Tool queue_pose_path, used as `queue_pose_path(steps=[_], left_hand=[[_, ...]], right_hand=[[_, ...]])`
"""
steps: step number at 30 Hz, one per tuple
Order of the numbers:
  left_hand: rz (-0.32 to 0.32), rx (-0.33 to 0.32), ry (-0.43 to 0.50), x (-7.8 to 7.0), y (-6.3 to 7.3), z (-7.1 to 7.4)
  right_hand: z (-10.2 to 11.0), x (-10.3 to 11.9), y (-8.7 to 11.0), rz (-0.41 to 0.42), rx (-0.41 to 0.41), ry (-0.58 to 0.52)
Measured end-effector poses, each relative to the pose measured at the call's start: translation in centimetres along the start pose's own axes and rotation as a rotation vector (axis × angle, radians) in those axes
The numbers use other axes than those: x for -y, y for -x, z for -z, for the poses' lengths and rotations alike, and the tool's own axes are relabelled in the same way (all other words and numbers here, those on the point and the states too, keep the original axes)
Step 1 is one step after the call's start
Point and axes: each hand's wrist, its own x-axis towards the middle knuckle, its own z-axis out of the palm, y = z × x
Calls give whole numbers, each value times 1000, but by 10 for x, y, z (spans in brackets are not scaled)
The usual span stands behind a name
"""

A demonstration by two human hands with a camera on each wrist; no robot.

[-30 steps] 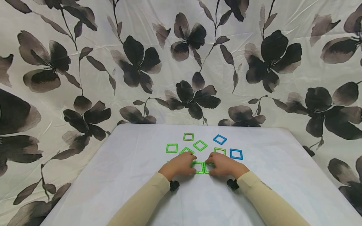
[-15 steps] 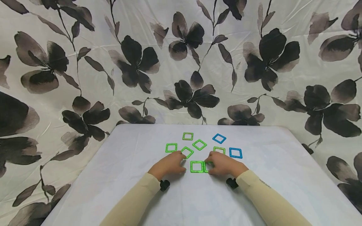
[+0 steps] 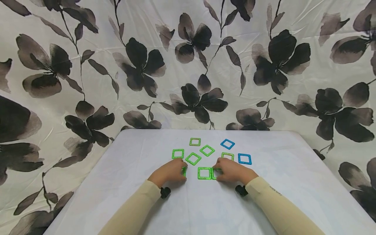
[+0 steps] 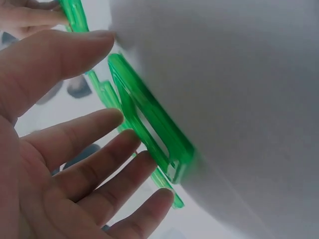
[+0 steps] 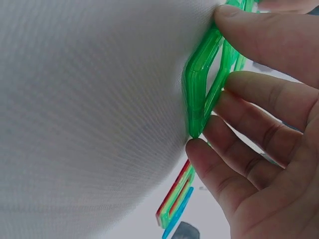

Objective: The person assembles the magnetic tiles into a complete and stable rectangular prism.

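Note:
On the white table my left hand [image 3: 168, 171] is spread over a green square frame tile [image 3: 184, 171]. In the left wrist view the tile [image 4: 149, 119] lies flat at the fingertips, with the thumb apart from its near corner; whether the fingers touch it is hard to tell. My right hand [image 3: 234, 171] grips another green square tile [image 5: 197, 84], thumb on one edge and fingers on the opposite one. That tile lies side by side with a green square tile [image 3: 204, 173] on its left, their edges meeting. The right hand hides part of the gripped tile in the head view.
Beyond the hands lie loose green tiles [image 3: 193, 159], [image 3: 178, 153], several in all, some turned like diamonds. Two blue square tiles [image 3: 244, 159] are at the right. One tile [image 5: 174, 199] behind the right hand shows a red edge. A floral cloth [image 3: 205, 65] hangs behind the table.
My left hand has let go of the left tile of the joined pair and moved left to another green tile. The right hand stays on its tile.

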Motion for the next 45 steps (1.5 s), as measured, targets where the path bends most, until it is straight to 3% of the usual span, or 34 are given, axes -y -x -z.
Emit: queue_pose_path(steps=[7, 19, 38, 45], left_hand=[[10, 6, 10, 4, 1, -2], [-3, 14, -11, -3, 2, 2], [-6, -25, 60, -12, -2, 7], [-39, -39, 52, -15, -2, 9]], right_hand=[[-1, -1, 0, 2, 8, 9], [0, -2, 1, 13, 8, -3], [0, -4, 1, -9, 7, -13], [0, -3, 2, -11, 9, -30]])
